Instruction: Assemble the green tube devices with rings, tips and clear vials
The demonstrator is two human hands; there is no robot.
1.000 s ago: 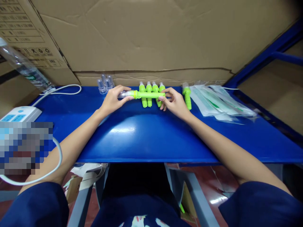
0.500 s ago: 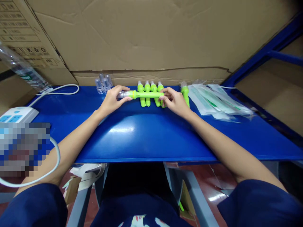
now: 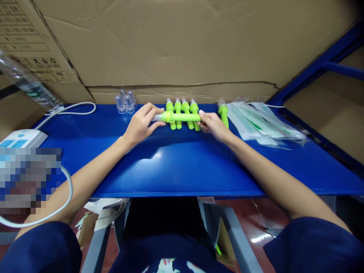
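Observation:
Between my two hands lies a lime-green, torch-shaped plastic tool (image 3: 184,117), held level, with a clear cap at its left end. The thumb and fingers of my left hand (image 3: 143,123) pinch that cap, covering most of it. My right hand (image 3: 213,123) grips the narrow green end with the thumb on top. Just behind the held tool, several similar green tools (image 3: 179,105) lie side by side, clear tips pointing away from me and partly hidden by it. One more green tool (image 3: 223,112) rests to the right of my right hand.
Several loose clear caps (image 3: 121,106) stand at the back left of the blue table (image 3: 170,167). Clear flat pouches (image 3: 256,121) are piled at the right. On the left are a power strip (image 3: 25,137), a white cable and a plastic bottle (image 3: 34,89). Cardboard (image 3: 170,45) walls the back.
The held tool has shifted a little right and turned about its length, showing a rounder side. My left hand has moved right with it; my right thumb now lies over the end.

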